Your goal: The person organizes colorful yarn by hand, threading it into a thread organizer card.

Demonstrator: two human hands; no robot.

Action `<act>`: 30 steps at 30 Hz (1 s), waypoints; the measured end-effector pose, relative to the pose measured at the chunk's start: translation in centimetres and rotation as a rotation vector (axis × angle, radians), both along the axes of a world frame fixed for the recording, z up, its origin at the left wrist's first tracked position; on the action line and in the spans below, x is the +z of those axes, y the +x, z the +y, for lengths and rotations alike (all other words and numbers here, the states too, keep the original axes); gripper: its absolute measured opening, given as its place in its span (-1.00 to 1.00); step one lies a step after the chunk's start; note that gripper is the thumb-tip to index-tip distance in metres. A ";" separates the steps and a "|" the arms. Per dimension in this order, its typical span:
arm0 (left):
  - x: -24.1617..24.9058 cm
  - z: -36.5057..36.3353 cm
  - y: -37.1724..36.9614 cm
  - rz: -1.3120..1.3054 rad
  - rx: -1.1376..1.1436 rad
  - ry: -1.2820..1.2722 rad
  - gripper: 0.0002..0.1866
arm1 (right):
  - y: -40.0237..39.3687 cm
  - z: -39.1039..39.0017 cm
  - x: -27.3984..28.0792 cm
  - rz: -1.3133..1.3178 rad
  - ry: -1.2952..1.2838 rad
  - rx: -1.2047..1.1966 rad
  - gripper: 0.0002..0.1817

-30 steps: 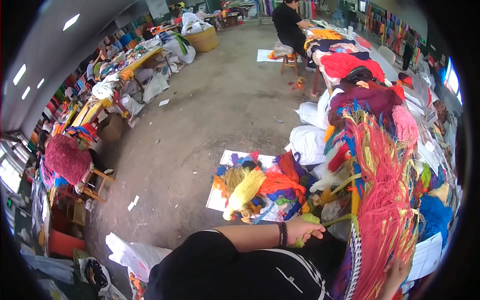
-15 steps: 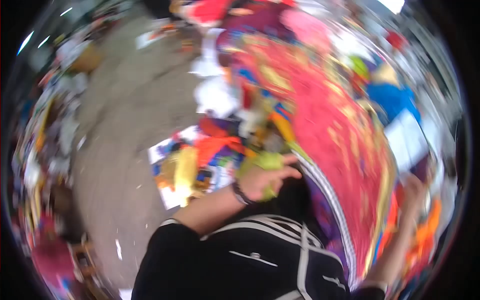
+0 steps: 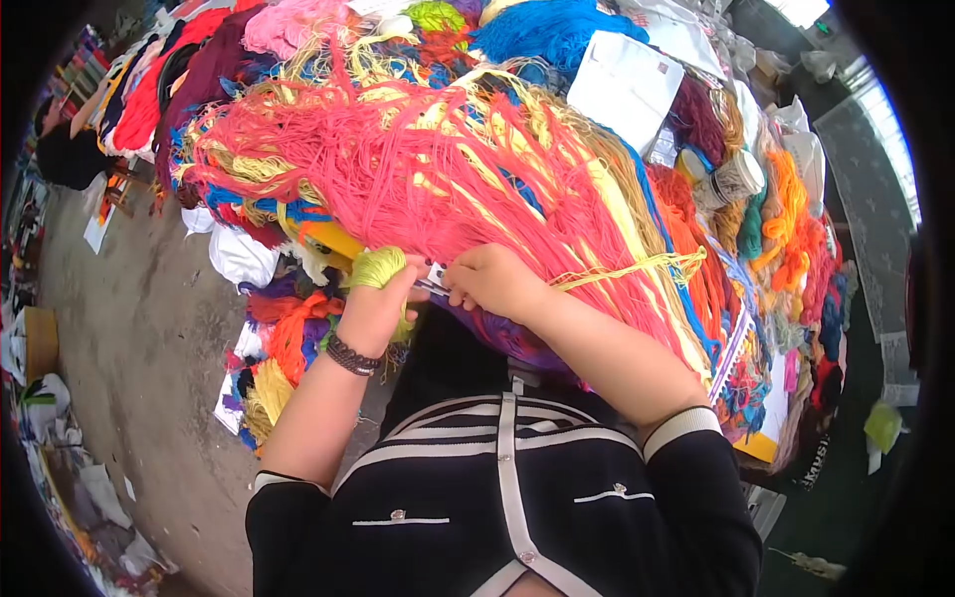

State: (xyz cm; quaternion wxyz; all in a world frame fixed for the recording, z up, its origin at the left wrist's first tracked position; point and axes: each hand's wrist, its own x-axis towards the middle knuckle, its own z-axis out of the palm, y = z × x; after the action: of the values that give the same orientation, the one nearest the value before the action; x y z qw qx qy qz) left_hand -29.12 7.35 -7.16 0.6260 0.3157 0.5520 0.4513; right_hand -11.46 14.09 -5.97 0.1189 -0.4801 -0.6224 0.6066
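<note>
Lime-green yarn (image 3: pixel 380 267) is wound in a thick bundle over my left hand (image 3: pixel 370 303), with a loose end hanging by the wrist. That hand is partly curled, and its fingers point right towards my other hand. My right hand (image 3: pixel 492 284) is closed in a pinch at the near edge of the table, close to my left fingertips. A small white and dark piece (image 3: pixel 435 279) shows between the two hands; what it is I cannot make out. Beyond them spreads a large heap of pink and yellow yarn (image 3: pixel 398 179), and a thin yellow strand (image 3: pixel 627 267) passes by my right forearm.
Blue yarn (image 3: pixel 557 35), a white sheet (image 3: pixel 627 85) and a white tub (image 3: pixel 734 179) lie at the back right. Orange hanks (image 3: pixel 791 224) hang at the right. More yarn (image 3: pixel 288 318) lies low on the left. Another person (image 3: pixel 70 149) is far left.
The view has swung right and sharpened. My right hand has come from the far right side to beside my left hand. The lime-green yarn stays on my left hand.
</note>
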 end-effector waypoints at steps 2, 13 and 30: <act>-0.1 0.4 0.7 -0.104 0.065 0.016 -0.81 | -0.2 0.0 -0.4 0.011 0.026 -0.033 -0.75; -2.2 2.1 1.9 -0.095 0.061 0.104 -0.73 | -1.0 1.1 1.3 -0.110 -0.079 0.002 -0.77; -0.6 1.2 0.7 -0.324 0.099 0.221 -0.72 | 0.2 0.2 -0.4 0.178 -0.115 -0.189 -0.82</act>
State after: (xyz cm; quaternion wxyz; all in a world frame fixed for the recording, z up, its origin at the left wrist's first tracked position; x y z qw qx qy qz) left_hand -28.47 8.50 -7.74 0.6451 0.2783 0.4060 0.5844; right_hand -11.25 14.26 -6.35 0.2024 -0.4868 -0.5255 0.6678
